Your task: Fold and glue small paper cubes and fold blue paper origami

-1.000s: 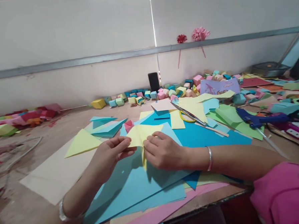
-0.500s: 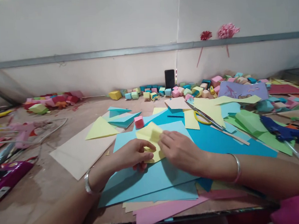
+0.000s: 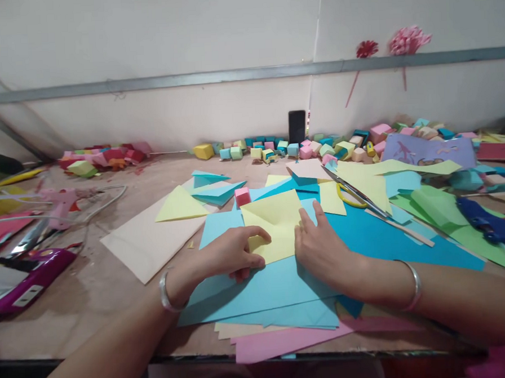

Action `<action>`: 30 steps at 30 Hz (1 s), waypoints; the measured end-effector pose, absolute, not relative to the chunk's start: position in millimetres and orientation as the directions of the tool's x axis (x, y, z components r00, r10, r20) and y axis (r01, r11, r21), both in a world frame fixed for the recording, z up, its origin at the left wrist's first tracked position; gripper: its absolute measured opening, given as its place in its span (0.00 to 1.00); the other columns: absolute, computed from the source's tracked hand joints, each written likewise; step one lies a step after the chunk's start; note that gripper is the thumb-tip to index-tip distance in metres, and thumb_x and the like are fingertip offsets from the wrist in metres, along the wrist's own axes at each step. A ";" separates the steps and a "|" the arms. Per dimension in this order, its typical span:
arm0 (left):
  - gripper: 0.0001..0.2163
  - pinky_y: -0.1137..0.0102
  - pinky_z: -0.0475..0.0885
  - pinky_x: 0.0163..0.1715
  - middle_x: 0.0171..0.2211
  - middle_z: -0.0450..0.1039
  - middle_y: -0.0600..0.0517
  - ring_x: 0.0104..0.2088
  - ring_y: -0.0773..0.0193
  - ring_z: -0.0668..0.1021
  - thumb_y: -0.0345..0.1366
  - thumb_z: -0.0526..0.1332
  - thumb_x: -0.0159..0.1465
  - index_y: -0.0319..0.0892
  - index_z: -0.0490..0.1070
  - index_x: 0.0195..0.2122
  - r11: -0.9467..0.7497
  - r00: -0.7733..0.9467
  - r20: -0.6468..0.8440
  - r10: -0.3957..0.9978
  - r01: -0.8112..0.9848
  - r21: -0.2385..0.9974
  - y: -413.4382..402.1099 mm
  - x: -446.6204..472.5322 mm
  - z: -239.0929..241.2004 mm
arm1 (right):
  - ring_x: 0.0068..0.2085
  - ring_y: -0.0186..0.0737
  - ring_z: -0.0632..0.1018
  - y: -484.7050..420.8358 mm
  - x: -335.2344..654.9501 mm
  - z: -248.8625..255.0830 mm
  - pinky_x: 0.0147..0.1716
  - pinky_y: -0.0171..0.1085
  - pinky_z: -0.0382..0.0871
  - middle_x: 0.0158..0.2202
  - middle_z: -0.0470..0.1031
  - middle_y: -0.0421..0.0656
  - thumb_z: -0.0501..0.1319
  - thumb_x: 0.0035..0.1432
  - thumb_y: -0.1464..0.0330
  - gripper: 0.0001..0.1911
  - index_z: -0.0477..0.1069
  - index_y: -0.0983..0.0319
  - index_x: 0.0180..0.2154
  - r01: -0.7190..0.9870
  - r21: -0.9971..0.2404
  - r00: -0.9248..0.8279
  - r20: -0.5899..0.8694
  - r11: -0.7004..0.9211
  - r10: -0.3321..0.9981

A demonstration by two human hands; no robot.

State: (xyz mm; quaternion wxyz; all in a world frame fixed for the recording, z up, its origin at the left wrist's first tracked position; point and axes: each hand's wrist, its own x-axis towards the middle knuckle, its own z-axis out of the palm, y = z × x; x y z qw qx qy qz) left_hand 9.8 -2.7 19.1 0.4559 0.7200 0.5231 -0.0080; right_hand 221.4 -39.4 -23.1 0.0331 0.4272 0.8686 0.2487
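A creased sheet of yellow paper (image 3: 275, 216) lies unfolded on light blue sheets (image 3: 258, 290) before me. My left hand (image 3: 239, 252) holds the sheet's left edge, with curved index finger and thumb over it and the other fingers curled beneath the palm. Along the right edge, my right hand (image 3: 321, 247) rests with its fingers stretched out and partly apart, touching the paper. Just behind the sheet sits a small pink paper cube (image 3: 242, 197). Scissors with yellow handles (image 3: 350, 196) lie to the right, on paper scraps.
A pink glue gun (image 3: 61, 207) and a purple tool (image 3: 32, 279) lie at left. A blue glue gun (image 3: 486, 219) is at far right, beside green paper (image 3: 443, 207). Paper cubes (image 3: 271, 148) line the wall near an upright phone (image 3: 297, 126). A yellow triangle (image 3: 180, 204) lies on cream paper (image 3: 143, 251).
The folded part of the yellow paper has opened out flat. My right hand has shifted to its right edge and its fingers have spread. The view has turned slightly left.
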 end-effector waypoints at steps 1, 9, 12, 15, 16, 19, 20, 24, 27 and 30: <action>0.25 0.75 0.62 0.14 0.15 0.69 0.60 0.14 0.65 0.70 0.38 0.64 0.56 0.45 0.68 0.56 -0.066 0.450 -0.483 0.751 0.779 0.623 -3.4 10.1 20.4 | 0.60 0.73 0.65 -39.0 221.0 -22.5 0.58 0.74 0.45 0.42 0.79 0.62 0.62 0.54 0.76 0.10 0.81 0.69 0.36 0.718 0.458 -0.637 0.132 0.523 0.759; 0.10 0.66 0.69 0.37 0.34 0.78 0.46 0.37 0.56 0.77 0.42 0.66 0.61 0.40 0.81 0.35 -0.575 0.557 0.145 0.818 0.794 0.198 -5.2 21.3 1.2 | 0.61 0.68 0.66 -39.5 218.6 -28.7 0.59 0.69 0.50 0.43 0.80 0.60 0.58 0.56 0.75 0.14 0.81 0.69 0.40 0.687 0.531 -0.649 0.143 0.496 0.747; 0.19 0.62 0.68 0.49 0.52 0.73 0.42 0.51 0.53 0.74 0.42 0.65 0.62 0.41 0.73 0.52 -0.722 0.685 0.233 0.690 0.672 0.164 -4.5 23.7 -10.2 | 0.59 0.67 0.69 -41.9 218.5 -35.3 0.59 0.64 0.54 0.45 0.79 0.62 0.56 0.58 0.75 0.17 0.79 0.73 0.44 0.673 0.574 -0.663 0.190 0.466 0.724; 0.17 0.58 0.67 0.51 0.56 0.69 0.43 0.55 0.51 0.71 0.43 0.62 0.65 0.44 0.69 0.54 -0.725 0.712 0.136 0.689 0.682 0.100 -7.8 22.3 -8.3 | 0.53 0.64 0.74 -42.6 218.7 -38.4 0.56 0.57 0.58 0.47 0.77 0.65 0.55 0.57 0.76 0.19 0.76 0.77 0.47 0.662 0.612 -0.670 0.224 0.432 0.708; 0.16 0.58 0.67 0.50 0.55 0.70 0.44 0.55 0.51 0.72 0.43 0.61 0.65 0.45 0.69 0.52 -0.712 0.706 0.095 0.702 0.697 0.085 -9.4 21.3 -5.8 | 0.50 0.62 0.76 -42.5 218.8 -38.5 0.53 0.55 0.60 0.46 0.77 0.64 0.55 0.57 0.77 0.18 0.76 0.77 0.46 0.662 0.615 -0.667 0.222 0.428 0.711; 0.16 0.54 0.66 0.50 0.55 0.69 0.44 0.54 0.49 0.71 0.45 0.60 0.65 0.44 0.68 0.51 -0.648 0.648 0.025 0.761 0.758 0.068 -10.7 17.8 -1.1 | 0.37 0.55 0.78 -42.4 218.6 -36.6 0.42 0.50 0.65 0.34 0.78 0.58 0.55 0.54 0.80 0.13 0.77 0.73 0.36 0.687 0.571 -0.641 0.186 0.449 0.745; 0.17 0.53 0.65 0.51 0.55 0.68 0.43 0.54 0.48 0.71 0.46 0.60 0.65 0.44 0.67 0.51 -0.630 0.630 0.028 0.776 0.773 0.076 -9.4 16.8 -1.8 | 0.33 0.52 0.77 -42.8 218.4 -35.4 0.38 0.48 0.65 0.30 0.76 0.56 0.54 0.53 0.81 0.12 0.76 0.71 0.33 0.702 0.547 -0.629 0.174 0.457 0.758; 0.09 0.56 0.66 0.50 0.47 0.74 0.43 0.49 0.51 0.74 0.36 0.62 0.63 0.41 0.73 0.44 -0.583 0.557 0.178 0.811 0.747 0.321 1.0 15.6 -11.0 | 0.27 0.46 0.72 -45.6 217.3 -30.3 0.28 0.42 0.58 0.25 0.73 0.53 0.53 0.51 0.84 0.12 0.73 0.69 0.28 0.753 0.458 -0.599 0.177 0.473 0.781; 0.03 0.65 0.69 0.42 0.38 0.77 0.46 0.41 0.57 0.77 0.27 0.62 0.61 0.39 0.75 0.34 -0.546 0.484 0.255 0.837 0.702 0.457 3.8 18.0 -13.7 | 0.25 0.44 0.70 -47.0 216.2 -27.5 0.26 0.41 0.54 0.24 0.72 0.53 0.53 0.50 0.86 0.14 0.73 0.68 0.26 0.773 0.413 -0.592 0.196 0.482 0.782; 0.03 0.70 0.69 0.35 0.33 0.77 0.50 0.35 0.63 0.77 0.27 0.66 0.59 0.40 0.75 0.29 -0.539 0.465 0.280 0.840 0.652 0.533 -0.5 22.1 -11.0 | 0.25 0.44 0.70 -47.5 215.2 -27.1 0.25 0.41 0.53 0.23 0.71 0.52 0.52 0.49 0.87 0.15 0.73 0.67 0.25 0.762 0.441 -0.597 0.197 0.473 0.778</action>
